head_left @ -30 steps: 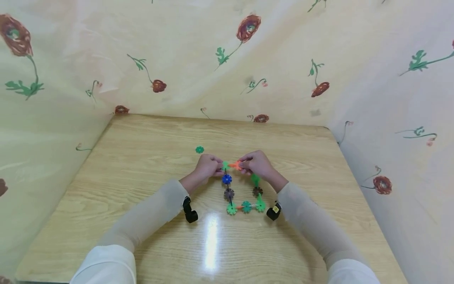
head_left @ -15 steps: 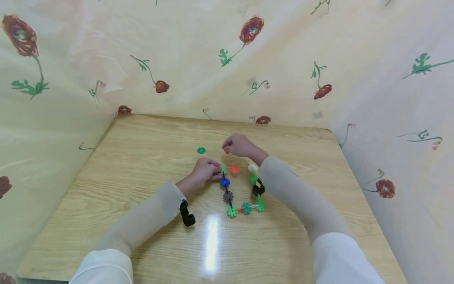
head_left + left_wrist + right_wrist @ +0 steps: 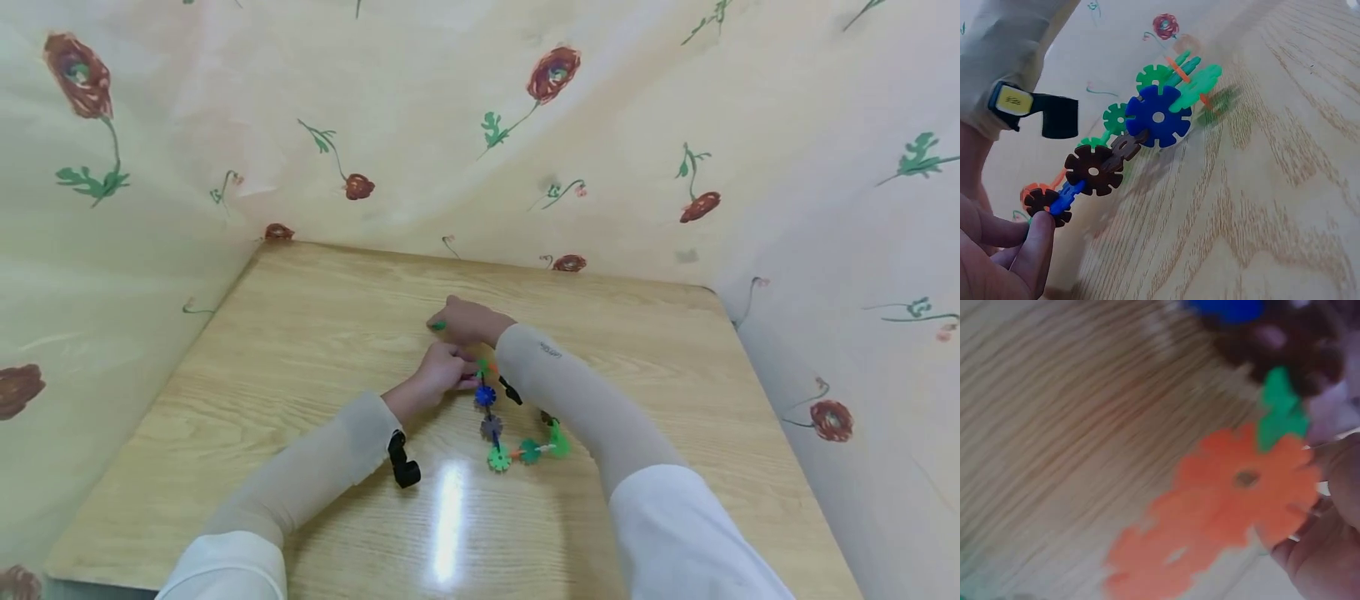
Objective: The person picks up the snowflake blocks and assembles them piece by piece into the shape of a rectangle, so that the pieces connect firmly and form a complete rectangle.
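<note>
A chain of notched plastic discs, joined edge to edge, lies on the table in an unclosed loop. It includes a blue disc (image 3: 1158,117), a dark brown disc (image 3: 1093,170) and orange discs (image 3: 1247,481). My left hand (image 3: 441,371) pinches the chain's far left corner between thumb and fingers, beside the orange discs. Beyond it, my right hand (image 3: 468,321) reaches across to the left. A loose green disc (image 3: 438,326) shows at its fingertips, pinched and seen nearly edge-on. The right forearm hides much of the loop's right side in the head view.
The wooden table (image 3: 330,317) meets flower-printed sheeting (image 3: 420,125) at its back and sides. A black wrist mount (image 3: 405,462) hangs from the left sleeve, low over the tabletop. The right sleeve (image 3: 585,400) passes above the chain.
My right hand has let go of the orange disc and moved left to the loose green disc, which it now pinches. My left hand keeps its hold on the chain's corner.
</note>
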Demonstrator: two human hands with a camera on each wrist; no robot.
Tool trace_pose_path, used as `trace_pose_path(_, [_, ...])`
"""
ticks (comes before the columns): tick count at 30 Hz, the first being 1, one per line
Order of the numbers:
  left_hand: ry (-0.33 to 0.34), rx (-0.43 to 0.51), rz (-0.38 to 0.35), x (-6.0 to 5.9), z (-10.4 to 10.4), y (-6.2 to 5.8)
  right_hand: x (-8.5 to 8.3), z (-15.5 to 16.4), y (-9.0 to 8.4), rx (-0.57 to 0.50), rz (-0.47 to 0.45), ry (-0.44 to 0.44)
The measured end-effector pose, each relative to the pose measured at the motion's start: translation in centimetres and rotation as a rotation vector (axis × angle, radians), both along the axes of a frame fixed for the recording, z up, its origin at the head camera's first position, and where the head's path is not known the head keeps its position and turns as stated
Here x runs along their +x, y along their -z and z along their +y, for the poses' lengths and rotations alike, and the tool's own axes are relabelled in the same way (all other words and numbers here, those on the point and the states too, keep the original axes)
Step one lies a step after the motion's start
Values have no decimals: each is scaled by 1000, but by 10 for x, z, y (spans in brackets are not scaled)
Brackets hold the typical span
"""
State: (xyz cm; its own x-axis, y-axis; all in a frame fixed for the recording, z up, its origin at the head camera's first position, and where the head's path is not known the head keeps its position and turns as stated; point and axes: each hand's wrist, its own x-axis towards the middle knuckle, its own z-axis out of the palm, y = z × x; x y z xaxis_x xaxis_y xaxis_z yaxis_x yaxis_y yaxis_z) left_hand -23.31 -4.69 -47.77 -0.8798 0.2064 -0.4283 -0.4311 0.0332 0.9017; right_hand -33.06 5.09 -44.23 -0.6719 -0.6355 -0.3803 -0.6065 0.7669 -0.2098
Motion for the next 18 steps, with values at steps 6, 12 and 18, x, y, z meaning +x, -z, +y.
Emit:
trace_pose_path(6, [-4,-16,-8,-1,3,-1,-3,26,3,3,117,37])
trace_pose_path(12, [-1,5,-30,0,5,-2,-9,51,12,-17,83,149])
trace_pose_path(18, [-14,0,-44,0,5,-2,-8,72,15,-91,48,233])
